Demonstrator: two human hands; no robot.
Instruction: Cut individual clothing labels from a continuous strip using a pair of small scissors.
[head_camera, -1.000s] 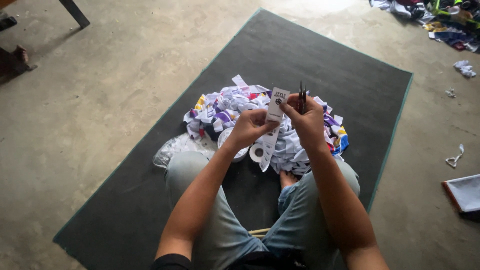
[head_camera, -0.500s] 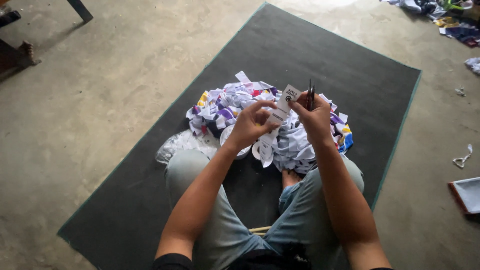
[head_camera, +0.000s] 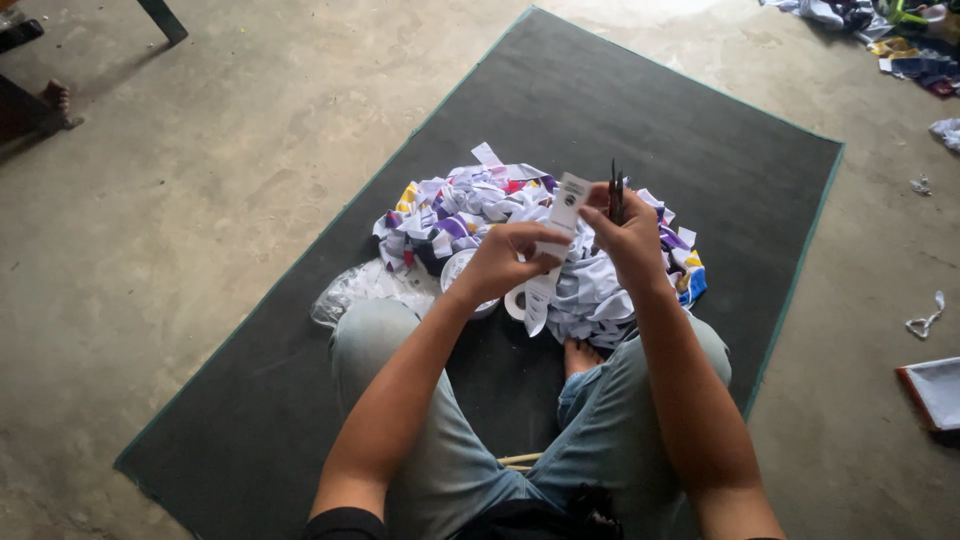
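We sit cross-legged on a dark mat (head_camera: 640, 130) laid on a concrete floor (head_camera: 200, 220). Our left hand (head_camera: 503, 262) is closed on a long white paper strip (head_camera: 553, 245), pinching it near the middle; the strip stands upright above the hand and hangs below it. Our right hand (head_camera: 632, 240) grips dark scissors (head_camera: 616, 192), blades pointing up, just beside the strip's top end; whether blade touches paper, we cannot tell. Behind both hands lies a heap of white, purple and yellow scraps (head_camera: 470, 205). A clear plastic bag (head_camera: 360, 288) rests by our left knee.
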